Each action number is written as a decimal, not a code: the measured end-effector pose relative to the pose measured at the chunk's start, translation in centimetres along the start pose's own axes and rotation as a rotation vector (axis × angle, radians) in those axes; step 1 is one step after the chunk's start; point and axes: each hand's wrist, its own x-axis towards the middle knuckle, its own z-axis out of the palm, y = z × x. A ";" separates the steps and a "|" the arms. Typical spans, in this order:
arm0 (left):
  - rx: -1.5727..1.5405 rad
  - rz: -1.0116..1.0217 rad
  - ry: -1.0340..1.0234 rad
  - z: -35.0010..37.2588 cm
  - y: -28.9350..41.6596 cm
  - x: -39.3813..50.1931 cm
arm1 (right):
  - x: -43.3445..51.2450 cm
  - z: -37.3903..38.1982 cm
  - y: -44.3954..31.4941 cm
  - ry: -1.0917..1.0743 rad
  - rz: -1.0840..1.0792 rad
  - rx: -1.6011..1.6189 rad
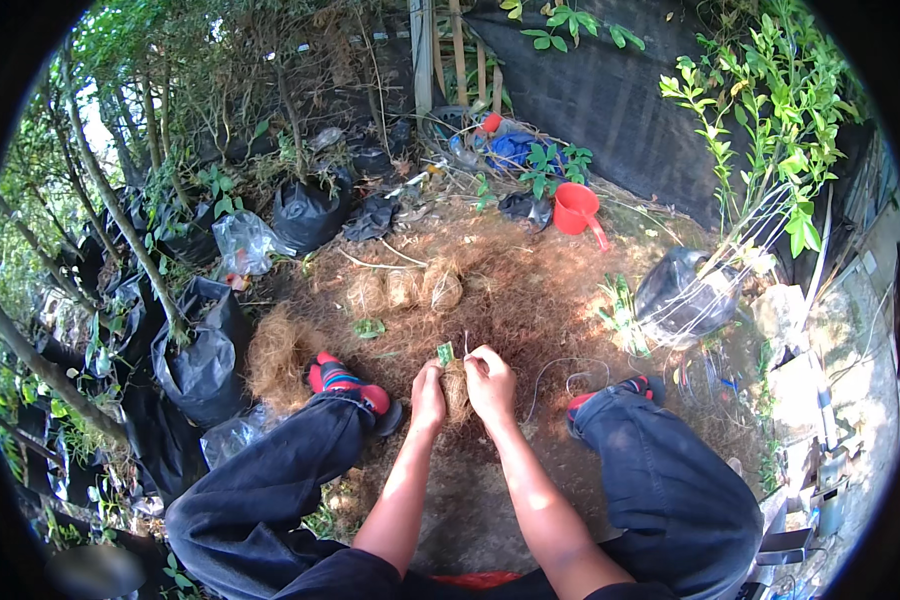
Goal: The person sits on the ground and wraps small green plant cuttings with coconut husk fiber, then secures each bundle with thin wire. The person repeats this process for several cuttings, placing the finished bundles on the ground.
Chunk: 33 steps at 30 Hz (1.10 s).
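Between my hands is a small fibre-wrapped ball [457, 386], with a short green leaf piece [445, 353] standing up at its top. My left hand [428, 395] grips the ball's left side, close to the leaf piece. With its fingers pinched together, my right hand [490, 382] holds the end of a thin pale string [466, 343] at the ball's upper right. A length of thin cord [570, 361] lies in loops on the ground to the right. Farther forward, several similar string-wrapped fibre balls [403, 289] sit side by side. Loose brown fibre [277, 356] is heaped by my left foot.
A red plastic dipper [576, 209] stands ahead to the right. Black plastic grow bags [204, 360] line the left side. Cut green leaves [624, 315] lie beside a black bag of stems [686, 296] at right. Fibre litter covers the ground between my feet.
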 end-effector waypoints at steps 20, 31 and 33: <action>-0.370 -0.297 -0.169 -0.7 -0.5 0.4 | 0.2 -2.8 -2.4 -0.497 -0.105 -0.394; -0.334 -0.234 -0.017 -1.4 1.1 0.5 | -0.3 -3.8 -5.4 -0.818 -0.088 -0.244; -0.251 -0.185 -0.010 -1.7 1.3 0.7 | -1.1 -3.1 -5.2 -0.942 -0.122 -0.191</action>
